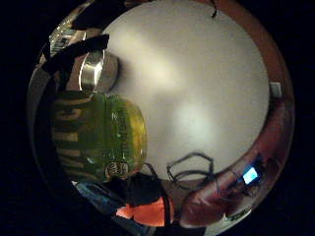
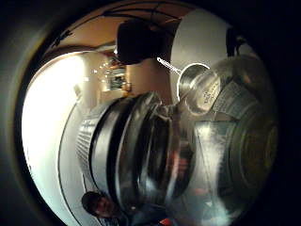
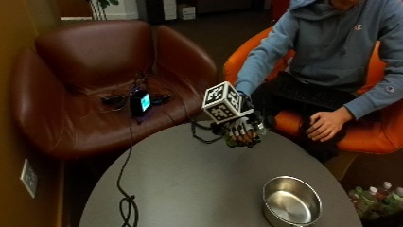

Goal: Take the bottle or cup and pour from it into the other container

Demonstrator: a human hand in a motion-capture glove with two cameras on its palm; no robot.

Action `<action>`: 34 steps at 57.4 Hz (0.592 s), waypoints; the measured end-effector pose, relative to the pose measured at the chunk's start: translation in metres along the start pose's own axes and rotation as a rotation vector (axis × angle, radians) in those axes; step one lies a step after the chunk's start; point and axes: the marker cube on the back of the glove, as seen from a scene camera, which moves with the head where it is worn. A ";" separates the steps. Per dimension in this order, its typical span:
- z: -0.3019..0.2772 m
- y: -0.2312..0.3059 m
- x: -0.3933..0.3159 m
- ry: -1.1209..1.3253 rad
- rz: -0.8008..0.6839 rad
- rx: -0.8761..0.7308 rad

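Near table (image 3: 189, 184) edge, hand (image 3: 240, 130) grips bottle (image 1: 98, 137); bowl (image 3: 292, 201) apart.

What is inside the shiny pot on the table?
The pot looks empty: only its bare metal bottom shows. Its near wall hides a little of the inside. The gloved hand holds the bottle away from it.

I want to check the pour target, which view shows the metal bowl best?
The outside view: the whole metal bowl sits open on the round table, apart from the gloved right hand. The little finger side palm view shows only part of it beyond the bottle; the thumb side shows it small.
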 end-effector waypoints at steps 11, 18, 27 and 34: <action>-0.003 -0.018 -0.050 0.504 0.061 -0.027; -0.002 -0.041 -0.077 0.772 0.109 -0.069; 0.021 -0.059 -0.098 1.088 0.169 -0.128; 0.045 -0.081 -0.115 1.400 0.183 -0.175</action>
